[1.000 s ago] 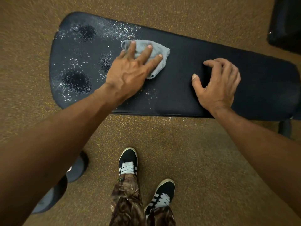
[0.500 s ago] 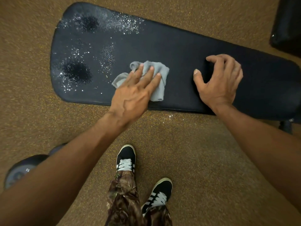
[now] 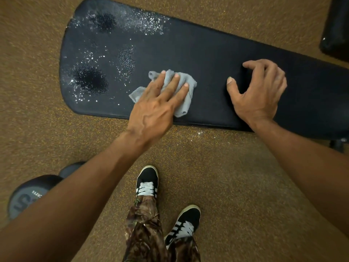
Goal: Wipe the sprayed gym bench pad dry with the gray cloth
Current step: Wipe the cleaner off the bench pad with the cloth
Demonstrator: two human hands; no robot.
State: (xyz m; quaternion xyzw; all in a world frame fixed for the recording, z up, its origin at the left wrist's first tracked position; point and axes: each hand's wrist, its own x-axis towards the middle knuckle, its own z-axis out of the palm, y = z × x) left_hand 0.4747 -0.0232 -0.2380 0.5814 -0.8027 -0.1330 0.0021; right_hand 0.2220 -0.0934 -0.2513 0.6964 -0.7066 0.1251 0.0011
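The black bench pad (image 3: 207, 59) stands over a speckled brown floor (image 3: 236, 186). The gray cloth (image 3: 186, 86) lies crumpled on it, pressed flat under the left hand (image 3: 156, 103). Left of that hold, spray droplets (image 3: 90, 80) glisten (thickest toward the rounded end). Right of it, the right hand (image 3: 260, 93) rests on dry pad. A dumbbell (image 3: 28, 199) lies on the floor.

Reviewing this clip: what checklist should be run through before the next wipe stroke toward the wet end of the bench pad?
1. Left hand on the cloth, fingers pressing it onto the bench pad: ok.
2. Cloth spread out: not ok, bunched.
3. Right hand resting on the pad, away from the droplets: ok.
4. Pad dry: not ok, droplets cover the wide end.
5. Cloth dry enough to absorb more: cannot tell.
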